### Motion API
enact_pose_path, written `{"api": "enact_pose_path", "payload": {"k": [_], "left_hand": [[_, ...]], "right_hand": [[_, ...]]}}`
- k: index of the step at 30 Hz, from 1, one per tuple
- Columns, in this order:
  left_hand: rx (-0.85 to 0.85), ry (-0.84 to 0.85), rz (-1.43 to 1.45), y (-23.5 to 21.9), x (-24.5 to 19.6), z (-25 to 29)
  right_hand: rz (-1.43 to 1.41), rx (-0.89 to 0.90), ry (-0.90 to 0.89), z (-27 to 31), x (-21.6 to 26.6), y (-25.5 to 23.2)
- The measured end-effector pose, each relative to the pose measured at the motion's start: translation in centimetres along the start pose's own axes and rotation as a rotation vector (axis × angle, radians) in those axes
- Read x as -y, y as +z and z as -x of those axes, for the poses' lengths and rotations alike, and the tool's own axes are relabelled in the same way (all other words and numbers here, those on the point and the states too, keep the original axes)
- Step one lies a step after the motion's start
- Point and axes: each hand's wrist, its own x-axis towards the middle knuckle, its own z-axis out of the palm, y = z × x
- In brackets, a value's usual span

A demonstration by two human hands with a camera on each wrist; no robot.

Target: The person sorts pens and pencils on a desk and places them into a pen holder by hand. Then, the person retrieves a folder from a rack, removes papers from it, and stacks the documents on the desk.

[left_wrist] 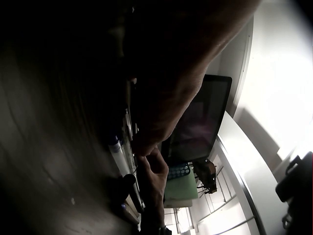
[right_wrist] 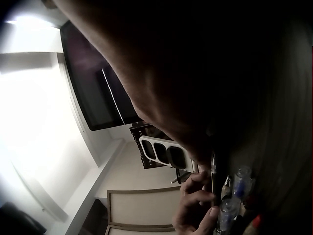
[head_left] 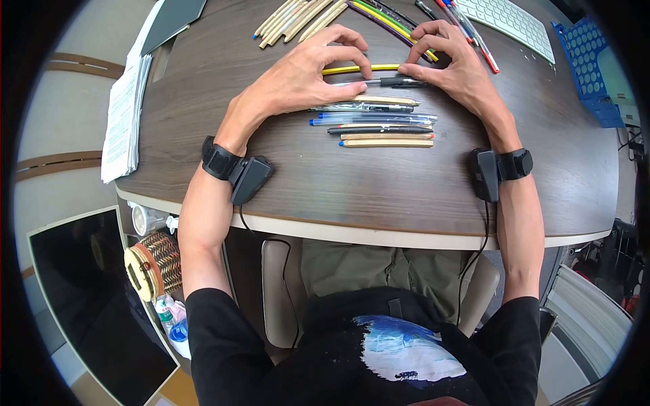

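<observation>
Both hands meet over a row of pens and pencils on the desk in the head view. A black-gripped pen [head_left: 391, 82] lies between the index fingertip and thumb of my left hand [head_left: 302, 73], which pinches it near its middle. Just beyond it is a yellow pencil [head_left: 349, 69], partly covered by the left fingers. My right hand [head_left: 452, 65] pinches this pencil's right end between thumb and index finger. Nearer me lie blue-capped clear pens [head_left: 379, 120], a black pen [head_left: 379, 130] and wooden pencils [head_left: 389, 143], roughly parallel. Both wrist views are dark.
Wooden pencils [head_left: 292, 21] lie fanned at the far side, beside purple, green and yellow ones [head_left: 387, 24]. Red and blue pens [head_left: 482, 47] lie near a white keyboard [head_left: 504, 24]. A blue basket [head_left: 588, 68] stands at right, a paper stack [head_left: 125, 118] at left.
</observation>
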Motion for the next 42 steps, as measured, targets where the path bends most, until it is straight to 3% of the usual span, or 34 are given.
{"api": "enact_pose_path", "payload": {"k": [6,21,23,42], "left_hand": [[0.051,0.003,0.026,0.1,0.4,-0.1],[-0.014,0.091,-0.023,0.1,-0.2,-0.2],[-0.007,0.095,-0.036,0.0,-0.3,-0.4],[0.049,0.122,-0.068,-0.1,-0.5,-0.4]], "right_hand": [[0.007,0.026,0.024,0.1,0.1,-0.1],[0.097,-0.028,0.029,-0.1,-0.3,-0.2],[0.174,-0.118,-0.007,-0.2,-0.5,0.0],[0.087,-0.069,0.008,-0.1,-0.5,-0.2]]}}
